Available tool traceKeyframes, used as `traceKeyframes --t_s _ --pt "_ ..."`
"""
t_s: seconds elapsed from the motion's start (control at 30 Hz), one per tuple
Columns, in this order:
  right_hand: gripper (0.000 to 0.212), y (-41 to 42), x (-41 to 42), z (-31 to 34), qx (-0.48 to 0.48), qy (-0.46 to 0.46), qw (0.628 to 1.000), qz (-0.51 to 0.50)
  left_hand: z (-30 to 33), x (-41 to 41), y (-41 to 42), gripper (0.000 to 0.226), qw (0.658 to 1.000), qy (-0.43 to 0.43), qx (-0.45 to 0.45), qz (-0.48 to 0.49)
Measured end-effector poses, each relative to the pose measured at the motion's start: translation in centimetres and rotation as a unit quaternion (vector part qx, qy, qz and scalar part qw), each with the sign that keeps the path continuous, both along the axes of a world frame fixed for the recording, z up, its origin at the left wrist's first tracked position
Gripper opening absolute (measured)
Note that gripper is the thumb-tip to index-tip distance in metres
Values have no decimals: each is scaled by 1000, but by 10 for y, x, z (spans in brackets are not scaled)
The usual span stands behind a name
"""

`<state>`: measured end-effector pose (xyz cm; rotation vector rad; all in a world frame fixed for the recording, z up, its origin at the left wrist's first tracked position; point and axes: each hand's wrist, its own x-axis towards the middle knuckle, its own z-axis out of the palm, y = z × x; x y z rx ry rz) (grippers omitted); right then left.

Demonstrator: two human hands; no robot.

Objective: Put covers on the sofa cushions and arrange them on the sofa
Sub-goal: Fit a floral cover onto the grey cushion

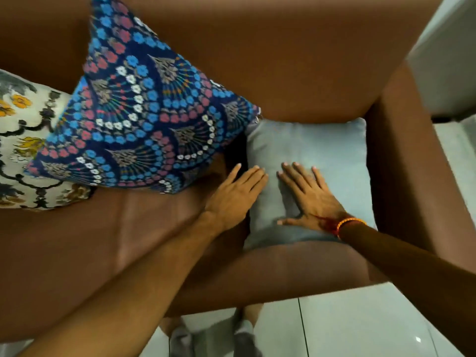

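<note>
A pale grey-blue cushion lies flat on the brown sofa seat, tucked against the right armrest. My right hand rests palm down on it, fingers spread. At the cushion's left edge my left hand lies flat, its fingertips touching the fabric. A dark blue cushion with pink, blue and white flower patterns leans against the backrest, to the left of the grey one. Further left, a cream cushion with yellow and black motifs sits partly under the blue one.
The sofa backrest runs across the top. Glossy pale floor tiles lie in front of the sofa, with my feet near its front edge. A white wall or unit stands beyond the armrest.
</note>
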<state>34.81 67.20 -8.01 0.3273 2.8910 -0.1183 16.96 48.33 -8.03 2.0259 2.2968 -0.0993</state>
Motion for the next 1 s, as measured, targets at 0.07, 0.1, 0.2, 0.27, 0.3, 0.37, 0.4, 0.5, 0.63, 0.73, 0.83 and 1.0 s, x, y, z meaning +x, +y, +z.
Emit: traceKeyframes --t_s 0.07,0.1,0.2,0.27,0.3,0.37,0.4,0.5,0.63,0.73,0.83,1.0 --pt "112 -1 50 -21 56 15 997 52 -21 18 5 73 999 10 -30 -3" --pt "101 -7 69 -31 83 38 994 58 -30 26 8 72 999 16 -30 7" --pt "87 -24 83 -49 149 74 986 25 -53 34 22 61 999 50 -4 14" --pt "74 -27 72 -53 166 75 983 -28 -62 34 35 58 996 84 17 -2" --pt "69 -26 67 -52 166 68 982 -54 -65 34 40 57 996 90 27 -5" --pt "62 -19 60 -43 159 53 984 -58 -64 32 45 59 996 75 51 0" --pt "59 -13 60 -35 134 50 988 -53 -62 30 46 65 997 56 55 -2" --pt "55 16 61 7 -5 42 998 -57 -45 23 55 99 999 -7 40 -33" --pt "44 62 56 82 -123 68 985 -99 5 30 85 95 989 -100 92 -59" --pt "31 96 64 116 -183 137 964 -139 53 38 106 51 953 -223 205 -20" --pt "39 123 74 147 -275 222 914 -198 110 50 133 8 914 -279 294 31" --pt "37 160 62 167 -337 311 855 -243 172 49 183 25 883 -286 357 101"
